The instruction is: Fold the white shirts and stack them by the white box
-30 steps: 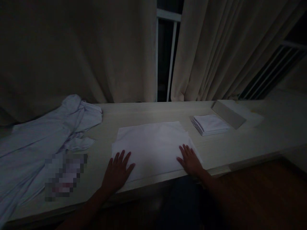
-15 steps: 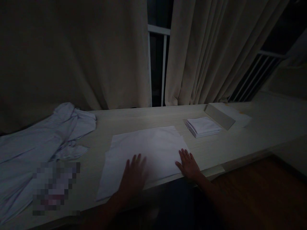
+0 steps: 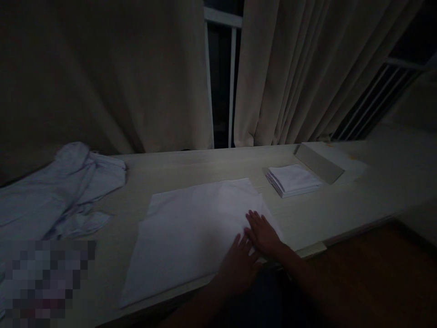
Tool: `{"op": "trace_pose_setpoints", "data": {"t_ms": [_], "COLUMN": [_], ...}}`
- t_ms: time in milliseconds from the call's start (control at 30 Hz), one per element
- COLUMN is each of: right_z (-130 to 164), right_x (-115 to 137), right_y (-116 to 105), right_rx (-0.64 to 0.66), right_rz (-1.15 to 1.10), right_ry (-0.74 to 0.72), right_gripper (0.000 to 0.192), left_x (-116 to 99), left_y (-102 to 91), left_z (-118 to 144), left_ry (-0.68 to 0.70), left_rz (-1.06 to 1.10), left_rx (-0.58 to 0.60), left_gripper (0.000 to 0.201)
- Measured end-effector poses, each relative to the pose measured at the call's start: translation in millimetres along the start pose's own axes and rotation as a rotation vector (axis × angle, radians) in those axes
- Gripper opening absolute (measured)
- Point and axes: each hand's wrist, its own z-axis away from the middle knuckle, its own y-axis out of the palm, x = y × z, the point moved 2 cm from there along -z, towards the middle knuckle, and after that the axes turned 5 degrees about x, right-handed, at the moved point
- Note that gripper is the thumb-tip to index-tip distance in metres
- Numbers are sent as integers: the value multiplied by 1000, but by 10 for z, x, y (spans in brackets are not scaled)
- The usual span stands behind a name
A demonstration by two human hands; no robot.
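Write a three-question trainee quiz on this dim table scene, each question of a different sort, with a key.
1. True or false: both hands rest on the flat white cloth.
2. The folded stack lies where? A) left of the flat cloth B) right of it C) on top of it
3. Fill in: the crumpled garment lies at the table's ____ end.

Key: 1 true: left hand and right hand meet at its near right corner. 2 B. 3 left.

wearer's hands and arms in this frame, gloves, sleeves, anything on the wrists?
Both are bare: no gloves on the left hand or right hand, and no sleeves on either forearm as far as shown. No watch, ring or band is discernible, though the picture is dim.
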Motion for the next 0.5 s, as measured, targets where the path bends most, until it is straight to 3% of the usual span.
{"op": "trace_pose_setpoints", "data": {"t_ms": [133,300,433,500], "right_z": [-591,-1341,-1734,-1850], "right_x": [-86,-359,-554,-514], "right_y": [18,82,55,-3], "right_rx": [53,29,-10,-49], "right_rz": [-15,-21,-21,-18], "right_ry": [-1,80,165,173], "right_gripper": [70,79,83,86], "left_x": [2,11,3,2], "left_y": [-4,-34,-70,-69], "left_z": [-22,9,37,48], "left_ry": [-14,-16,-32,-40], "left_rz": [52,104,122,132], "left_rx": [24,39,31,27], "left_gripper": [54,54,54,54]}}
